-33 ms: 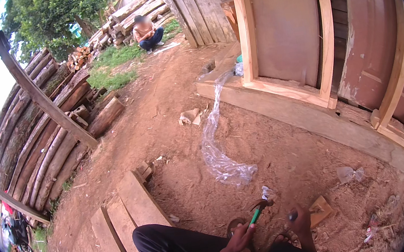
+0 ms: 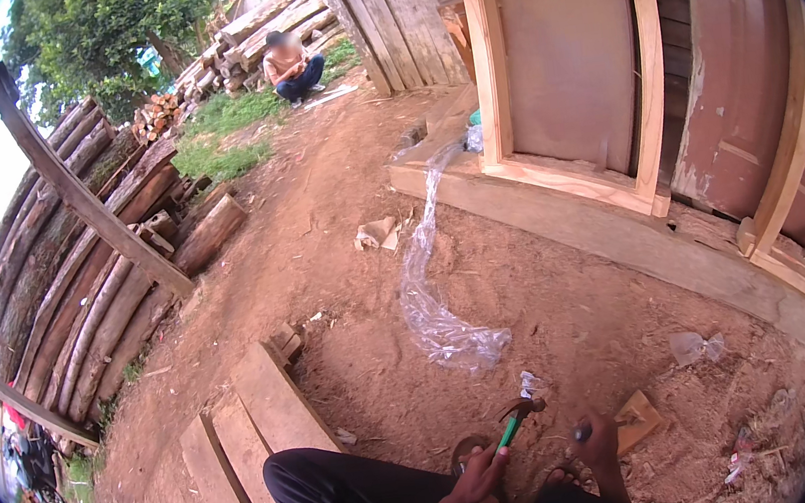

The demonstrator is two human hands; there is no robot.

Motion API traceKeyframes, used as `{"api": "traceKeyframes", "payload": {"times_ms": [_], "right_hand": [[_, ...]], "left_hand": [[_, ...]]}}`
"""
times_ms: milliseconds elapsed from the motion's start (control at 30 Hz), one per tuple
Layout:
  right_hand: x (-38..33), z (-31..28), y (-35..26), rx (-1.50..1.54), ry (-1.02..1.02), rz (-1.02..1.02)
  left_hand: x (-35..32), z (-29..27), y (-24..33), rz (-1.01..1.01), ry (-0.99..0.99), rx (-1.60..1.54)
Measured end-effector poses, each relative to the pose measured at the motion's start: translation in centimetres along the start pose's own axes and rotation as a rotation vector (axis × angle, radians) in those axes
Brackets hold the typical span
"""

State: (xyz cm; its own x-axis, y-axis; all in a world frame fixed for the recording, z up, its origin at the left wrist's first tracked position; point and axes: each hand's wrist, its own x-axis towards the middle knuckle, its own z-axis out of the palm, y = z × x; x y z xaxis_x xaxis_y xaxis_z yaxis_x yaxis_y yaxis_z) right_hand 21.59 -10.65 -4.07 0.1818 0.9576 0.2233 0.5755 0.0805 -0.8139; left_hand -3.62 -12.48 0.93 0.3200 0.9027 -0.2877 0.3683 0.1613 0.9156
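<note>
My left hand point(image 2: 478, 479) is closed around the green handle of a claw hammer point(image 2: 513, 428), its metal head tilted up and pointing right. Just to the right, my right hand point(image 2: 599, 443) is closed on a tool with a dark, rounded end point(image 2: 582, 429); the fingers hide most of it, so I cannot tell its kind. Beside that hand, a brown wooden block point(image 2: 642, 423) with a dark patch or part on top lies on the dirt. I cannot tell whether the tool touches this block. My legs in dark trousers point(image 2: 351, 489) are bent beneath my hands.
Wooden planks point(image 2: 274, 393) lie to my left. Clear plastic wrap point(image 2: 443, 332) trails to a concrete ledge point(image 2: 567, 201) with a wooden frame point(image 2: 490, 60). A plastic bag point(image 2: 696, 348) lies at right. Stacked logs point(image 2: 76, 292) and a leaning post point(image 2: 95, 204) stand left; a person point(image 2: 289, 67) squats far off.
</note>
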Motion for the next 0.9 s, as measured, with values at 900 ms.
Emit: {"api": "traceKeyframes", "payload": {"times_ms": [900], "right_hand": [[2.3, 1.4, -0.4, -0.215, -0.192, -0.041]], "left_hand": [[0.0, 2.0, -0.2, -0.184, 0.0, -0.203]]}}
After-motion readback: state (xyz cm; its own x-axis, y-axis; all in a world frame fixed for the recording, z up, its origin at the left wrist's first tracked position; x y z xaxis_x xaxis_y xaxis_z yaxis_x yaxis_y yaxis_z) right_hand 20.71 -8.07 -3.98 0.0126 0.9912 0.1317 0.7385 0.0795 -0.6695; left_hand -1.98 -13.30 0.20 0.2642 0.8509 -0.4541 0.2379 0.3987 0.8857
